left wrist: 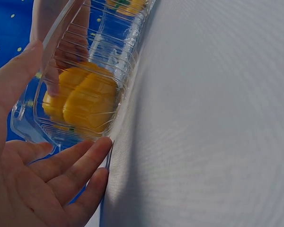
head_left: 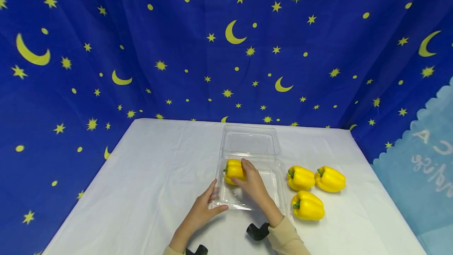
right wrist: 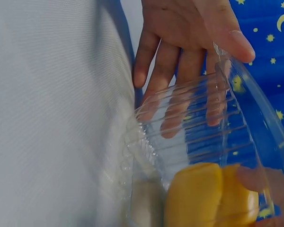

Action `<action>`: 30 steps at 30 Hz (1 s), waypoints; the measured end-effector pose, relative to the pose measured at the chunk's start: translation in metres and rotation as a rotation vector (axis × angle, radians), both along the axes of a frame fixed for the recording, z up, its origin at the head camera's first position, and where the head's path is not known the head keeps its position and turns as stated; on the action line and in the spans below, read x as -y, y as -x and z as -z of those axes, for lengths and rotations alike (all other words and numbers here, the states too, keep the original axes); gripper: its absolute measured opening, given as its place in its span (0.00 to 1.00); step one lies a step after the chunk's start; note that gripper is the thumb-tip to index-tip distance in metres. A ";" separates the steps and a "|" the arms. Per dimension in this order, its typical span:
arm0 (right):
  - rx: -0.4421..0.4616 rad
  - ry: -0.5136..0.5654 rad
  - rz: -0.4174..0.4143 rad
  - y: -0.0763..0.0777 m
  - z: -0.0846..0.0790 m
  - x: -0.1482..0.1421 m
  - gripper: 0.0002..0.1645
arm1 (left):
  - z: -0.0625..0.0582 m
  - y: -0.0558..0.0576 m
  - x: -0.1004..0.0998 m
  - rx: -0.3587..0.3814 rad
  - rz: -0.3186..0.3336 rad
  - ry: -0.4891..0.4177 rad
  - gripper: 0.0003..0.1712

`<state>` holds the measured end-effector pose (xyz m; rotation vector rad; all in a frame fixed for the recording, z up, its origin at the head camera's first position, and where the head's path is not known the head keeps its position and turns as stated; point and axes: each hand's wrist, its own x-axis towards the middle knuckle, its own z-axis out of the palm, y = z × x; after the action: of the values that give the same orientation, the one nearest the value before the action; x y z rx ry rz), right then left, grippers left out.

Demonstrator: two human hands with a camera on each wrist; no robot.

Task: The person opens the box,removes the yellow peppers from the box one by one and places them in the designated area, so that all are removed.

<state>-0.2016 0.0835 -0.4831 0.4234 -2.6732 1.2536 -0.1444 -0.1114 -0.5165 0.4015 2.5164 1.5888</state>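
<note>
A yellow bell pepper (head_left: 232,168) with a green stem lies on its side in the left back part of a clear plastic clamshell container (head_left: 270,186). My right hand (head_left: 255,184) reaches into the base and grips this pepper, thumb on its near side and fingers on its far right. At the container's left front corner, my left hand (head_left: 203,211) rests with fingers extended along the wall and thumb spread apart. Through the ribbed clear wall, the left wrist view shows the pepper (left wrist: 90,101) near the left fingertips (left wrist: 103,144).
The container's lid (head_left: 250,141) lies folded back behind the base. Three more yellow peppers, one of them the front pepper (head_left: 308,206), sit right of the container on the white tablecloth (head_left: 159,176). A blue star-patterned curtain (head_left: 198,54) hangs behind the table.
</note>
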 end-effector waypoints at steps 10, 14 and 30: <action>0.000 0.019 0.015 -0.002 0.003 0.007 0.43 | -0.002 -0.001 0.000 0.017 0.003 -0.037 0.52; -0.017 0.013 0.011 -0.004 0.005 0.009 0.43 | -0.002 -0.001 0.000 0.030 0.004 -0.051 0.52; 0.063 -0.009 0.044 -0.003 0.010 0.010 0.45 | 0.001 0.000 -0.001 0.054 -0.003 -0.027 0.54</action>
<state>-0.1987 0.0738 -0.4936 0.3298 -2.7252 1.2629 -0.1443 -0.1109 -0.5172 0.3534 2.4594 1.6133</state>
